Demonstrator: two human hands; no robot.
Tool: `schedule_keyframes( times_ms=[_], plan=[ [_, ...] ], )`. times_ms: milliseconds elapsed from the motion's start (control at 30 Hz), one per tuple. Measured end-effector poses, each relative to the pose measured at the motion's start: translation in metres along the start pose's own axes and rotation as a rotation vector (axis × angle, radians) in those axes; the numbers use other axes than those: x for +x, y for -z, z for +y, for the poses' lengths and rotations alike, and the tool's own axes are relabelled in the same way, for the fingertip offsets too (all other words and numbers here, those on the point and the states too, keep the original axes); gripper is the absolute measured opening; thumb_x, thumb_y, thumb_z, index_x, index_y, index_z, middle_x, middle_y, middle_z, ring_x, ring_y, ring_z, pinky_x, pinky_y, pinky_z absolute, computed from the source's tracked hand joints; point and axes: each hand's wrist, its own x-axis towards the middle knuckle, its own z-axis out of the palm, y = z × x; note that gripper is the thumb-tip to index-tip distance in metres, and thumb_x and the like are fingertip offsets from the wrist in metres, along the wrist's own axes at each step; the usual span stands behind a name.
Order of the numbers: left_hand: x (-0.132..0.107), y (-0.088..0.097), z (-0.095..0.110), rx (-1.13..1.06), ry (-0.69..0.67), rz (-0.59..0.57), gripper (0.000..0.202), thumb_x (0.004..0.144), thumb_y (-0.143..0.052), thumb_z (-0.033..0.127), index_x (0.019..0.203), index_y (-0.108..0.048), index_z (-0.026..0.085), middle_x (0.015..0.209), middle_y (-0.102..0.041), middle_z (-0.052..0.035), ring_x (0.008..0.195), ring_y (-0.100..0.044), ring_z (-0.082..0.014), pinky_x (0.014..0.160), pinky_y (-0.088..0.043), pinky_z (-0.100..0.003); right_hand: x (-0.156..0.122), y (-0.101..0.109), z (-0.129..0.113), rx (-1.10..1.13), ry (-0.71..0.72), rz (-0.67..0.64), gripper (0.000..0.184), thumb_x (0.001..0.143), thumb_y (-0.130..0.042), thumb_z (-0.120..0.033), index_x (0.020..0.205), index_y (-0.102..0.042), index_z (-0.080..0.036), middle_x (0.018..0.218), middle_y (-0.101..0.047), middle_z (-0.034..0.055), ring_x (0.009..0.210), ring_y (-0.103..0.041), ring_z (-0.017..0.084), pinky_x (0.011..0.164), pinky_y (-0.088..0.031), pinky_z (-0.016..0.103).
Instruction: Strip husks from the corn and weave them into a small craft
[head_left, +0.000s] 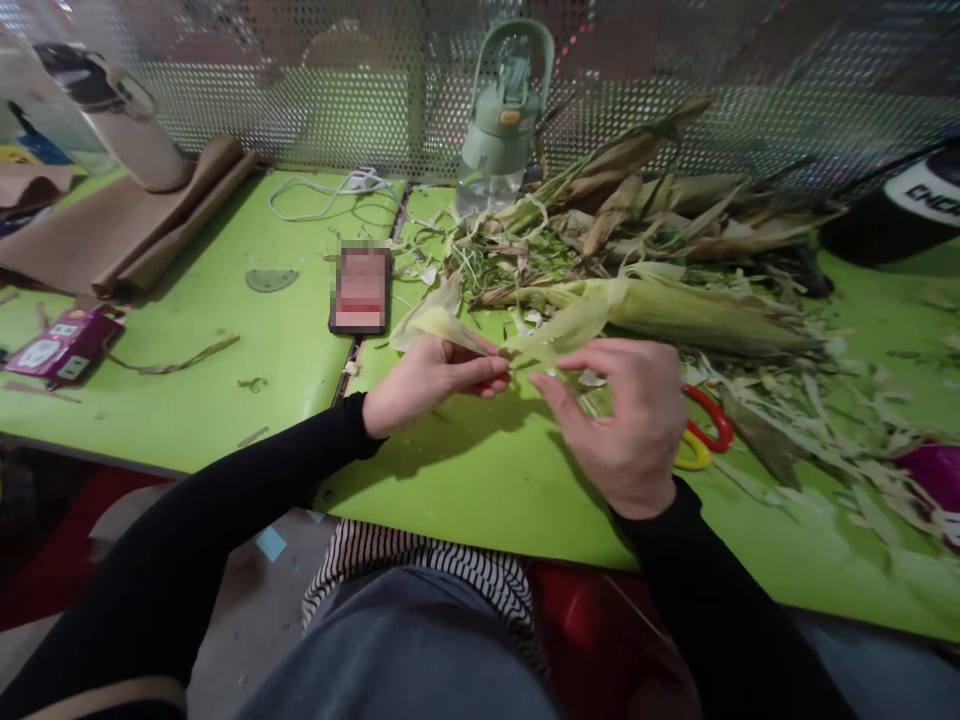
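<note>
My left hand [442,380] is closed, its thumb and fingers pinching a pale yellow-green corn husk strip [442,325] above the green table. To the right, my right hand [622,420] hovers close to the pinched end, thumb and index fingertip a little apart with nothing visible between them. Another wide pale husk leaf [570,325] spreads just behind the fingertips, beside a thick bundle of green husks [690,315]. Red and yellow scissor handles [709,420] show beside my right hand; the rest of the scissors is hidden.
A heap of dry husks and shreds [622,220] covers the back right. Behind stands a green water bottle [499,140] against a perforated metal panel [330,110]. Left are a phone [361,290], white cable [307,200], protractor [271,280], purple box [67,345], brown paper [142,235] and flask [135,140].
</note>
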Motion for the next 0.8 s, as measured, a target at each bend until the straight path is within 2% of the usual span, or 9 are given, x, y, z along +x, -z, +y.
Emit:
schedule_keyframes(
  times_ms=[100,133,233,300,400,533,600,733,800],
  plan=[
    [0.002,0.002,-0.001,-0.081,-0.005,0.035,0.030,0.074,-0.081,0.033,0.084,-0.067,0.008,0.077,-0.072,-0.0029,0.070,-0.066,-0.0093,0.078,-0.057,-0.029,0.001,-0.002,0.004,0.118,-0.177,-0.176,0.028,0.098,-0.054,-0.047,0.100,-0.063,-0.020,0.089,-0.069,0.0055,0.077,-0.064,0.020,0.066,-0.051,0.033],
    [0.002,0.002,0.000,-0.091,0.009,0.024,0.029,0.074,-0.081,0.031,0.084,-0.067,0.008,0.076,-0.072,-0.0028,0.070,-0.066,-0.0093,0.078,-0.057,-0.029,0.001,-0.003,0.006,0.140,-0.231,-0.190,0.032,0.099,-0.052,-0.049,0.101,-0.063,-0.020,0.090,-0.068,0.0057,0.074,-0.062,0.019,0.063,-0.050,0.032],
    [0.000,-0.001,0.001,-0.102,0.051,-0.005,0.024,0.074,-0.081,0.026,0.083,-0.067,0.008,0.074,-0.072,-0.0025,0.068,-0.067,-0.0092,0.074,-0.057,-0.026,0.001,-0.005,0.011,0.094,-0.285,-0.047,0.035,0.097,-0.054,-0.054,0.102,-0.063,-0.020,0.092,-0.065,0.0072,0.072,-0.059,0.019,0.060,-0.048,0.034],
    [-0.001,-0.002,0.001,-0.110,0.055,0.013,0.021,0.076,-0.079,0.023,0.082,-0.067,0.007,0.072,-0.072,-0.0020,0.067,-0.066,-0.0085,0.073,-0.056,-0.026,0.001,-0.004,0.014,0.010,-0.233,0.065,0.034,0.096,-0.054,-0.054,0.098,-0.063,-0.021,0.094,-0.064,0.0091,0.076,-0.059,0.022,0.063,-0.048,0.037],
    [0.000,-0.002,0.000,-0.141,0.047,0.059,0.019,0.079,-0.078,0.024,0.084,-0.069,0.007,0.073,-0.072,-0.0023,0.068,-0.066,-0.0082,0.077,-0.056,-0.027,0.000,0.001,0.013,-0.095,-0.096,0.123,0.024,0.099,-0.053,-0.042,0.089,-0.063,-0.022,0.090,-0.066,0.0100,0.084,-0.061,0.026,0.073,-0.047,0.043],
    [0.000,-0.001,-0.004,-0.244,0.057,0.123,0.020,0.081,-0.077,0.027,0.087,-0.071,0.009,0.082,-0.074,-0.0034,0.074,-0.066,-0.0075,0.085,-0.055,-0.027,0.000,0.006,0.005,-0.212,0.045,0.198,0.016,0.098,-0.054,-0.035,0.101,-0.064,-0.023,0.092,-0.072,0.0096,0.091,-0.064,0.027,0.084,-0.044,0.047],
    [-0.001,-0.002,-0.006,-0.245,0.070,0.098,0.021,0.081,-0.077,0.028,0.086,-0.071,0.009,0.082,-0.074,-0.0036,0.073,-0.066,-0.0072,0.084,-0.055,-0.027,0.002,0.005,0.004,-0.196,0.058,0.078,0.021,0.101,-0.049,-0.035,0.105,-0.067,-0.024,0.097,-0.075,0.0083,0.092,-0.066,0.026,0.086,-0.045,0.046],
    [-0.004,-0.006,-0.004,-0.132,0.083,-0.030,0.022,0.077,-0.080,0.028,0.081,-0.071,0.008,0.076,-0.073,-0.0036,0.069,-0.066,-0.0089,0.078,-0.056,-0.027,0.005,0.000,0.010,0.052,-0.104,-0.231,0.039,0.104,-0.042,-0.042,0.087,-0.071,-0.023,0.084,-0.074,0.0058,0.081,-0.065,0.023,0.070,-0.049,0.039],
    [-0.005,-0.007,-0.002,-0.076,0.106,-0.068,0.020,0.078,-0.079,0.025,0.080,-0.071,0.007,0.073,-0.073,-0.0034,0.066,-0.065,-0.0089,0.076,-0.056,-0.027,0.004,-0.003,0.014,0.207,-0.172,-0.284,0.035,0.102,-0.048,-0.043,0.086,-0.073,-0.022,0.085,-0.073,0.0057,0.078,-0.066,0.022,0.066,-0.050,0.037]
  ],
)
